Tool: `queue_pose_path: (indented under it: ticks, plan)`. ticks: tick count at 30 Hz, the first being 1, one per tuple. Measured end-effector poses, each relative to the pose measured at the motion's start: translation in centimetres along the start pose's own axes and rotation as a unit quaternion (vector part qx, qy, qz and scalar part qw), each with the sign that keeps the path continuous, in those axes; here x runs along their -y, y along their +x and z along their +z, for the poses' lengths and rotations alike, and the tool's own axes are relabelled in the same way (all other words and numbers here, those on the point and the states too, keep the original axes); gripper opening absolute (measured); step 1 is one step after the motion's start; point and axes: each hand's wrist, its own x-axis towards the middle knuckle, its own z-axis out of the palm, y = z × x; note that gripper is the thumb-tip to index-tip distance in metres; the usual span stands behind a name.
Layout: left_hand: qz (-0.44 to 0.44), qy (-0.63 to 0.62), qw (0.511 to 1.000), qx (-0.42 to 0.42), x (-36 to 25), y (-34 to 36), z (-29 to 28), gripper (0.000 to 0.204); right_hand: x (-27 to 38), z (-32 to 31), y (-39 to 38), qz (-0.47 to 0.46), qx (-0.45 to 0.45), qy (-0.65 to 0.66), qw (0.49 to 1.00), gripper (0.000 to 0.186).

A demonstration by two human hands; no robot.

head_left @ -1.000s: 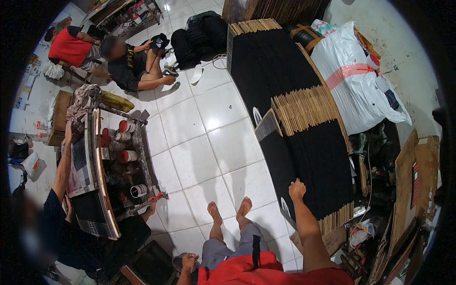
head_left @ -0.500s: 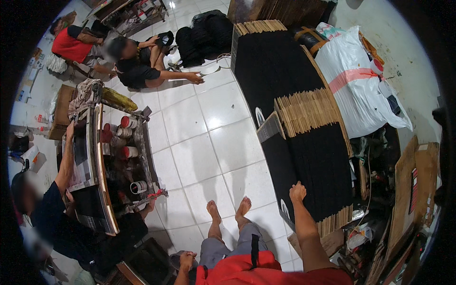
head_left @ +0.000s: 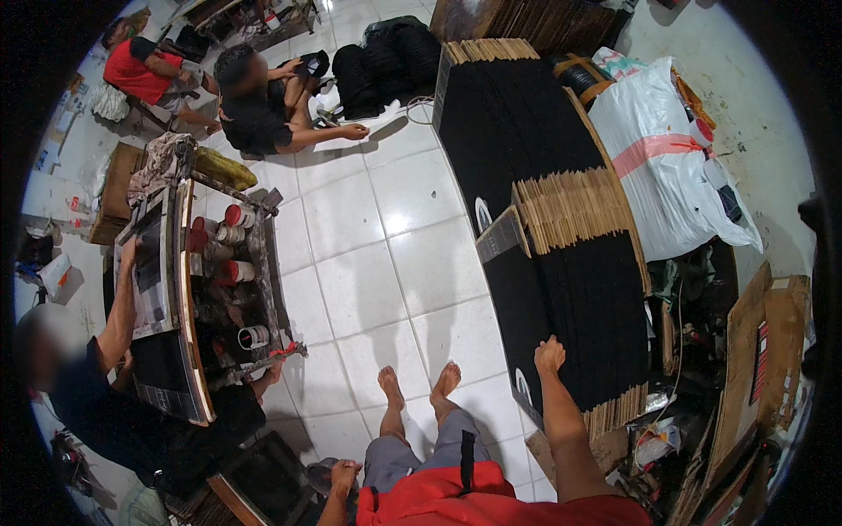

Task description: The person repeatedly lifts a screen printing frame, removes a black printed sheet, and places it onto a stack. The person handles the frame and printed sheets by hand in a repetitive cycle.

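My right hand (head_left: 550,353) is closed at the upper edge of a black cloth-covered board (head_left: 513,320), the front one of a long row. Its fingertips are hidden by the fist. White print shows on the low side of this board. Behind it, more black cloth (head_left: 596,298) is packed tightly, with brown board ends (head_left: 570,206) sticking out in bands. My left hand (head_left: 345,476) hangs beside my left thigh with its fingers curled. Next to it is a dark grey rounded thing (head_left: 321,474); whether the hand holds it is unclear.
At left, a co-worker in dark clothing holds a framed panel (head_left: 178,298) on a rack with paint tubs (head_left: 237,272). Two people sit at the far left, near black bundles (head_left: 386,70). A white sack (head_left: 649,167) and cardboard sheets (head_left: 781,351) line the right wall.
My hands keep nearly the same places; the view has shifted slightly. The co-worker at left has bent lower over the panel. The seated person's outstretched hand has moved slightly.
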Motion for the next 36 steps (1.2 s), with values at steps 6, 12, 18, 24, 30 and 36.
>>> queue_pose_path:
  ticks: [6,12,18,24,30,36]
  plan:
    - [0.004,-0.013,1.0,-0.003,0.0,-0.1,-0.6,0.016,0.5,-2.5,-1.4,-0.014,-0.033,0.034,0.999,0.025]
    - [0.071,-0.026,0.997,-0.001,-2.1,-0.2,0.6,0.019,1.1,-6.7,-6.7,-0.074,-0.125,0.072,0.987,0.027]
    - [0.105,-0.05,0.993,0.005,-5.8,-1.7,1.1,0.013,0.8,-5.1,-14.0,-0.107,0.001,0.069,0.992,0.022]
    - [0.102,-0.115,0.988,-0.011,-6.6,-1.4,-0.6,0.013,-0.1,-2.3,-17.6,-0.147,0.163,0.02,0.976,0.022]
    - [0.053,-0.134,0.988,-0.061,-4.0,-1.5,-3.0,0.014,2.4,-2.1,-15.0,-0.162,0.208,-0.036,0.964,0.028]
    - [0.001,-0.216,0.973,-0.085,-0.8,-0.6,-6.2,0.021,6.4,0.2,-10.2,-0.245,0.149,0.017,0.958,0.017]
